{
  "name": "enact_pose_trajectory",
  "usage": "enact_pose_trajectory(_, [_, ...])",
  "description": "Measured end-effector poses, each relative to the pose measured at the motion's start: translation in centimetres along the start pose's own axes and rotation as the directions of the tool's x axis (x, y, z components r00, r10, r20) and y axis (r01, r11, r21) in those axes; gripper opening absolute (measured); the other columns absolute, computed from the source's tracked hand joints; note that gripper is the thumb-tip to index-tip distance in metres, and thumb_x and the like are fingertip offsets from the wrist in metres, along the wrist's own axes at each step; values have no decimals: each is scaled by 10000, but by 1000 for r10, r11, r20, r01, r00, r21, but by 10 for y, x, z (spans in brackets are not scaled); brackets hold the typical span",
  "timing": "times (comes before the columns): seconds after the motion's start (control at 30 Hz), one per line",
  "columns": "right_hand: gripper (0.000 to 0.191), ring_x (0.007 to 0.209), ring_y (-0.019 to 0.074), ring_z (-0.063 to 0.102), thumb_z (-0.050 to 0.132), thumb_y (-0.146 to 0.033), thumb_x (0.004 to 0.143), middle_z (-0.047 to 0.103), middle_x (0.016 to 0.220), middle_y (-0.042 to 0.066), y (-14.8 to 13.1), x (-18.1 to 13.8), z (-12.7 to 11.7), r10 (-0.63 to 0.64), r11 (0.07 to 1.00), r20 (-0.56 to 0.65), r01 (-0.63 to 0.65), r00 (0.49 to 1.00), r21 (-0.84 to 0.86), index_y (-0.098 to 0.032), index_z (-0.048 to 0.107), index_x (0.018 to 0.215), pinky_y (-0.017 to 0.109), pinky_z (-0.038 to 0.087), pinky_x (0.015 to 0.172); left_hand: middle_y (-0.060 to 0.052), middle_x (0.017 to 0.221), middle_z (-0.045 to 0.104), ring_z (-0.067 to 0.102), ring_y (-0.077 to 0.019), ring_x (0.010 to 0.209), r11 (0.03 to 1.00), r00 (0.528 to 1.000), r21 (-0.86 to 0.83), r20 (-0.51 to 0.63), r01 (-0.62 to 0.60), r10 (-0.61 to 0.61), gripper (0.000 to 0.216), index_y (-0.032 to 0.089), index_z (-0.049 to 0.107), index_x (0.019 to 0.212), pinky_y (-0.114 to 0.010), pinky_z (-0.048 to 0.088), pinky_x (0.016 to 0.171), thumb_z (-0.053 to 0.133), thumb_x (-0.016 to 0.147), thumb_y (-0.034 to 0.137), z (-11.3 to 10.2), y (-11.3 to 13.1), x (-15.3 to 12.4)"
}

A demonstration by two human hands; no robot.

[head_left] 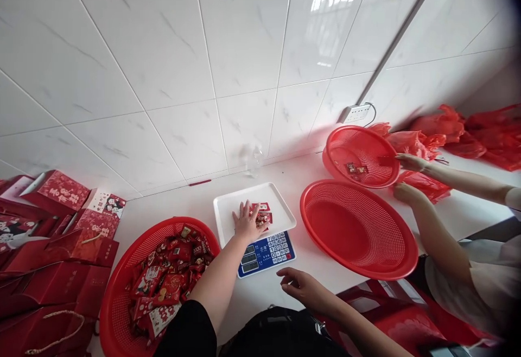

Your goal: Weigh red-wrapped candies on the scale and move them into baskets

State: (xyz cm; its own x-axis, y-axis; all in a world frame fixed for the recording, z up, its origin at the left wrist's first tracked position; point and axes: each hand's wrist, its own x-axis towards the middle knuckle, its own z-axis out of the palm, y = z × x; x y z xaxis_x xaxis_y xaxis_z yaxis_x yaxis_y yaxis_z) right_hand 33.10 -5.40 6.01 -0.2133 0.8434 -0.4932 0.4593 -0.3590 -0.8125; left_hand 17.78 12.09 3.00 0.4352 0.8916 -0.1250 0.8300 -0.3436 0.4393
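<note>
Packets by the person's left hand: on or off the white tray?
On: the packets lie within the rim of the white tray, under and beside the left hand.

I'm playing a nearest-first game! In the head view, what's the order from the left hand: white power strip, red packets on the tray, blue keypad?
1. Red packets: on the tray, at the left hand's fingers.
2. Blue keypad: in front of the tray, toward the person.
3. White power strip: off right, at the back.
</note>
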Motion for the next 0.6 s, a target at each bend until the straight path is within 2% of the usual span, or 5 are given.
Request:
enact_pose_trajectory(0.1, [346, 817, 166, 591, 480, -350, 786, 652, 971, 49, 0, -1, -8, 2, 1000, -12, -2, 1000, -8, -204, 577, 1084, 282, 450, 741, -73, 1509, 119, -17, -347, 1368, 997, 998, 47, 25, -55, 53, 703, 331, 323, 1347, -645, -11, 1020, 416, 739, 670, 3, -1, 8])
enact_pose_trajectory(0.23, [341, 798, 164, 590, 495, -340, 774, 654, 965, 47, 1, -3, -15, 15, 1000, -24, -15, 1000, -13, -208, 574, 1079, 284, 452, 728, -71, 1480, 222, 73, -321, 1367, 990, 992, 53, 12, -129, 128, 558, 291, 436, 1264, -575, 53, 1065, 492, 769, 543, 4, -4, 12])
enact_pose_trajectory(0.37, [350, 803, 169, 594, 512, -352, 767, 651, 978, 54, -2, -2, -16, 40, 999, -5, -40, 999, -9, -207, 576, 1079, 287, 457, 731, -71, 1429, 313, 148, -283, 1358, 990, 982, 2, -127, -141, 140, 509, 269, 427, 1264, -504, 134, 1087, 440, 818, 514, -11, -10, 0])
enact_pose_trajectory(0.5, [374, 849, 181, 599, 514, -372, 771, 643, 993, 63, -3, 4, -11, 26, 1000, 11, -25, 1000, -5, -197, 571, 1097, 295, 460, 756, -105, 1385, 361, 178, -248, 1351, 997, 925, -69, -380, -28, 0, 485, 205, 399, 1274, -428, 216, 1086, 372, 865, 464, -33, -40, -39])
enact_pose_trajectory(0.6, [382, 872, 192, 599, 501, -380, 782, 639, 1004, 71, -3, 10, -4, -1, 1000, 31, 1, 1000, 0, -191, 566, 1108, 310, 460, 768, -128, 1401, 340, 185, -247, 1350, 981, 875, -107, -445, 160, -191, 510, 178, 343, 1312, -430, 231, 1081, 365, 870, 432, -39, -80, -89])
